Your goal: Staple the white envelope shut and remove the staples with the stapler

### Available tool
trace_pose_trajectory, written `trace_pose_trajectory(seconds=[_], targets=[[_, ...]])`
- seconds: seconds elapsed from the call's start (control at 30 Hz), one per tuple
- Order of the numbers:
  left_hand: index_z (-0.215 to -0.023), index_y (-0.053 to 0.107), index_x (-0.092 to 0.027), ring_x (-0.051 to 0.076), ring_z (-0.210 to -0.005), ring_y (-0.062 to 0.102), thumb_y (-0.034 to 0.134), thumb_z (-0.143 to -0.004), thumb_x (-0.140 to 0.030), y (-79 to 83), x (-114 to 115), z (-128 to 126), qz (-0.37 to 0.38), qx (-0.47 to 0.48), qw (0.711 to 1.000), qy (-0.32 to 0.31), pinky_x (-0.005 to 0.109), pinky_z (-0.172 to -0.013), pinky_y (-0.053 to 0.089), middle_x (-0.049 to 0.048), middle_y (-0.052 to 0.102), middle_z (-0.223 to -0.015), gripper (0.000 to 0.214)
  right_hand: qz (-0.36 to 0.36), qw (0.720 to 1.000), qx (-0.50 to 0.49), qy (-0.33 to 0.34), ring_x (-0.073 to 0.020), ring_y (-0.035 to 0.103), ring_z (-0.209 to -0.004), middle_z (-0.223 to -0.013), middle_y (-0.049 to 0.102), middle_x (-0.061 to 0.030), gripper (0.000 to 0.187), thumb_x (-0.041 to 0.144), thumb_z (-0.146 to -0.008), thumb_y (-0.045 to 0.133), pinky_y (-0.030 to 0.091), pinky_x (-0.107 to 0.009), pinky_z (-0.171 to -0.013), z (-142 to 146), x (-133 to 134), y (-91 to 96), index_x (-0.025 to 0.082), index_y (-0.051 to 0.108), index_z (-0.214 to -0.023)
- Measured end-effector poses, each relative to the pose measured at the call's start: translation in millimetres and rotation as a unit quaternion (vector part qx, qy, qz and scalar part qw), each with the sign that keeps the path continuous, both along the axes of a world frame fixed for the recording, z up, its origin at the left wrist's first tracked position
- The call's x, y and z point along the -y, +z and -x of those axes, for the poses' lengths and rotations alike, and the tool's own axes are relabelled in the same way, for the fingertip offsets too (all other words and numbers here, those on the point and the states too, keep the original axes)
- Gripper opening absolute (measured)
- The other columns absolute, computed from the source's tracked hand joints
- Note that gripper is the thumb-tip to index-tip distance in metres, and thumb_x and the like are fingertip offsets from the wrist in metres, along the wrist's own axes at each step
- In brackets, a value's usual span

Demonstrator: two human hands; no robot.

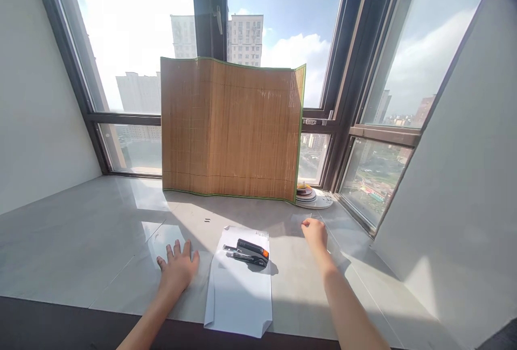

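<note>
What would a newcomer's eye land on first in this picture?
Probably the big brown mat, standing upright in front of the window. Next comes the black stapler, lying on white paper near the middle of the sill. The left hand spreads its fingers to the left of the paper, and the right hand is curled to its right.
</note>
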State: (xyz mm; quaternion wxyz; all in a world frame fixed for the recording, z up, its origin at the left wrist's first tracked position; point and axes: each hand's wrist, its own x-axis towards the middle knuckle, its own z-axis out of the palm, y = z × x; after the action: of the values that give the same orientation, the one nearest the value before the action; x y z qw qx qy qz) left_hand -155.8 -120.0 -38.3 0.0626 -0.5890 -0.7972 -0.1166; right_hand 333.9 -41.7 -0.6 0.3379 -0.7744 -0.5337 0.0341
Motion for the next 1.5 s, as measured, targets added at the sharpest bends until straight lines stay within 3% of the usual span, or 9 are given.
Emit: trace_pose_trajectory(seconds=[0.3,0.53,0.67,0.77,0.87,1.0,1.1,1.27,1.5], targets=[[-0.162,0.059,-0.011,0.055,-0.162,0.036,0.043,-0.109,-0.036,-0.2,4.2,-3.6,-0.009,-0.021,1.0,0.0,0.08,-0.123,0.031,0.0298,0.046,-0.171,0.061,0.018,0.998,0.028,0.057,-0.0312,0.075,-0.111,-0.101,0.084,-0.0159,0.033,0.014,-0.085,0.06,0.052,-0.035,-0.087,-12.8,-9.8,-26.4,0.024,0.088,-0.098],[-0.159,0.061,-0.009,0.056,-0.16,0.038,0.047,-0.108,-0.036,7.8,7.5,-8.3,-0.009,-0.011,1.0,-0.003,0.081,-0.121,0.031,0.0315,0.047,-0.169,0.06,-0.095,0.995,0.012,0.013,-0.03,0.071,-0.094,-0.097,0.081,-0.0177,0.034,0.035,-0.095,0.052,0.05,-0.036,-0.088,5.0,1.7,-10.5,0.017,0.081,-0.091],[-0.148,0.066,-0.005,0.056,-0.155,0.044,0.046,-0.105,-0.032,12.4,4.4,-7.4,-0.011,-0.004,1.0,-0.022,0.079,-0.119,0.037,0.0332,0.055,-0.159,0.055,0.006,0.995,0.073,0.067,-0.0218,0.063,-0.075,-0.084,0.077,-0.0118,0.043,0.037,-0.105,0.044,0.043,-0.03,-0.074,40.2,11.0,-8.8,0.018,0.074,-0.081],[-0.13,0.071,-0.001,0.043,-0.135,0.063,0.044,-0.102,-0.021,25.4,-11.8,-10.6,-0.012,0.036,0.995,-0.094,0.056,-0.117,0.048,0.0309,0.068,-0.135,0.043,0.081,0.986,0.105,0.105,-0.0198,0.059,-0.068,-0.076,0.073,-0.0083,0.036,0.03,-0.102,0.051,0.035,-0.031,-0.065,61.3,14.8,-11.5,0.021,0.073,-0.074],[-0.139,0.064,-0.003,0.035,-0.136,0.063,0.041,-0.102,-0.015,40.3,-44.4,-19.8,-0.041,0.092,0.984,-0.146,0.044,-0.117,0.049,0.0265,0.065,-0.143,0.046,0.104,0.979,0.124,0.125,-0.0208,0.062,-0.072,-0.082,0.075,-0.0088,0.031,0.023,-0.099,0.052,0.031,-0.032,-0.066,69.6,17.6,-11.7,0.022,0.075,-0.078],[-0.143,0.062,-0.01,0.027,-0.151,0.054,0.042,-0.099,-0.007,46.3,-88.8,-29.7,-0.063,0.104,0.975,-0.186,0.038,-0.125,0.043,0.0214,0.059,-0.158,0.049,0.123,0.974,0.14,0.129,-0.0225,0.068,-0.081,-0.091,0.078,-0.011,0.035,0.022,-0.103,0.049,0.032,-0.032,-0.069,71.1,20.8,-6.1,0.021,0.078,-0.085],[-0.123,0.07,-0.013,0.025,-0.133,0.067,0.041,-0.092,0.002,42.6,-101.3,-31.6,-0.059,0.113,0.973,-0.193,0.038,-0.118,0.048,0.0168,0.073,-0.131,0.045,0.132,0.972,0.147,0.124,-0.0223,0.07,-0.084,-0.095,0.079,-0.0112,0.035,0.022,-0.105,0.048,0.033,-0.032,-0.07,73.3,22.0,-1.6,0.021,0.08,-0.09],[-0.103,0.068,-0.015,0.025,-0.099,0.072,0.036,-0.1,-0.002,36.8,-89.3,-31.3,-0.057,0.115,0.976,-0.174,0.034,-0.09,0.054,0.0115,0.071,-0.103,0.034,0.142,0.973,0.144,0.113,-0.0219,0.071,-0.087,-0.096,0.08,-0.0106,0.032,0.025,-0.105,0.051,0.035,-0.03,-0.071,77.2,20.7,2.1,0.021,0.081,-0.093],[-0.114,0.059,-0.019,0.029,-0.098,0.075,0.037,-0.112,-0.025,31.6,-38.8,-41.0,-0.075,0.148,0.974,-0.154,0.037,-0.083,0.055,0.0142,0.077,-0.107,0.023,0.15,0.975,0.115,0.113,-0.0234,0.071,-0.089,-0.097,0.08,-0.0114,0.033,0.025,-0.105,0.05,0.04,-0.031,-0.076,76.9,20.9,10.2,0.021,0.08,-0.091]])
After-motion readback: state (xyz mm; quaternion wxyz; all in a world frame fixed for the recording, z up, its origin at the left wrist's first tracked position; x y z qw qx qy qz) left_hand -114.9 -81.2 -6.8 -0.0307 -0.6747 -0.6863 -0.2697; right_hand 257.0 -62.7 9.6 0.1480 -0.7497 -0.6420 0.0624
